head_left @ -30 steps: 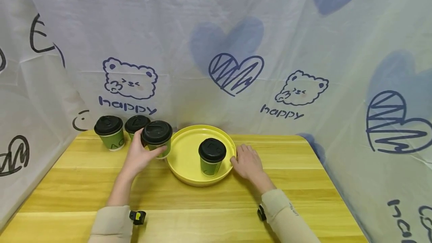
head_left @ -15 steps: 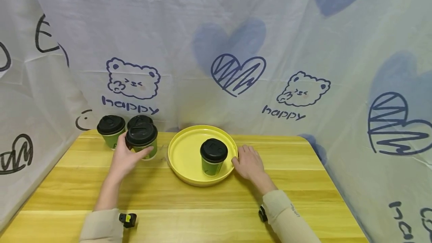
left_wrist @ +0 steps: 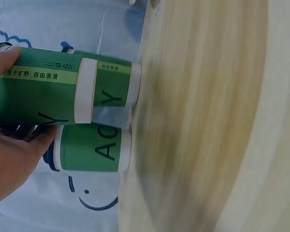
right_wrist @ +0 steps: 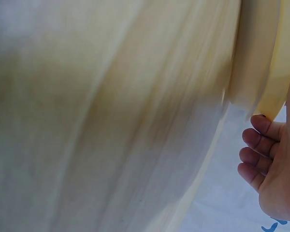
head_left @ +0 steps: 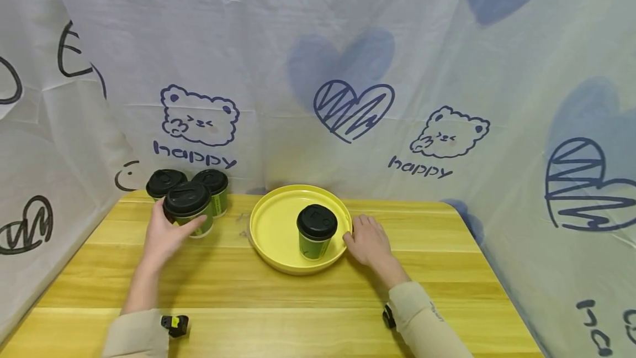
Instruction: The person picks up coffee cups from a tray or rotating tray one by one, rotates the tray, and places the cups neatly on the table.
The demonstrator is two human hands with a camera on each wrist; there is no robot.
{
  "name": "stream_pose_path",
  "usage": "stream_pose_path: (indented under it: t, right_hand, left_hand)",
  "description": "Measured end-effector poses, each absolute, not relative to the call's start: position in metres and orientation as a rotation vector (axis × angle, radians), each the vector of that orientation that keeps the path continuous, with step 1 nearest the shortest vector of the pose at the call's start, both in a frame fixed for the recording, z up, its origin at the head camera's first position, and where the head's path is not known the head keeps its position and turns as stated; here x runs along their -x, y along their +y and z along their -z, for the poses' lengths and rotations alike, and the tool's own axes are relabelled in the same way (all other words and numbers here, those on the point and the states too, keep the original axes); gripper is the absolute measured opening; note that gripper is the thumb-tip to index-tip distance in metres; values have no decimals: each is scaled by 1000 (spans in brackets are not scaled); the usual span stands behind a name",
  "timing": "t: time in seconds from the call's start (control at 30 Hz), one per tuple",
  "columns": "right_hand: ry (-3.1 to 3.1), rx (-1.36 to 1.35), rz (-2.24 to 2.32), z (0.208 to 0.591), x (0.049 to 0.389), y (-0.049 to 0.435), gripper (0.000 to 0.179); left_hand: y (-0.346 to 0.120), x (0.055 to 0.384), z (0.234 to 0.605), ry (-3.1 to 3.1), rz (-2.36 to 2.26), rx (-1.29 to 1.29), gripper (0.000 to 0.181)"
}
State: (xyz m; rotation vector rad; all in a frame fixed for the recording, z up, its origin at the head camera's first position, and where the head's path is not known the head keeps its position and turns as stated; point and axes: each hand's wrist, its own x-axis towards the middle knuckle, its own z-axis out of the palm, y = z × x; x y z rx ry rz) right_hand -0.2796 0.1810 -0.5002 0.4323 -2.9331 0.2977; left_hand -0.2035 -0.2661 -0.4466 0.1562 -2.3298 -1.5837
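Observation:
My left hand (head_left: 165,239) grips a green paper coffee cup (head_left: 200,226) with a black lid, thumb on one side and fingers round the other. In the left wrist view the held cup (left_wrist: 38,92) is upright relative to the table, its base raised off the wood. Two similar cups stand just behind it, one at the back right (head_left: 219,203) and one at the left (left_wrist: 92,150). My right hand (head_left: 369,241) holds the right rim of a round yellow tray (head_left: 270,247), index finger against the rim in the right wrist view. One lidded cup (head_left: 314,247) stands on the tray.
The wood-grain table (head_left: 278,314) ends at a white printed curtain (head_left: 278,126) behind it and at both sides. A small black camera (head_left: 175,325) is strapped at the left sleeve.
My left hand has carried its cup leftward, away from the tray to in front of the two standing cups. The right hand stays at the tray rim. The head view has shifted slightly.

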Motion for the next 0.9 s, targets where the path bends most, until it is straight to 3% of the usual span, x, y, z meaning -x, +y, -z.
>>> stream_pose_path:
  t: [0.9]
  right_hand:
    - [-2913,-438,-323,500,278,180,23]
  left_hand:
    - [-307,196,466,-2250,1479,-555,102]
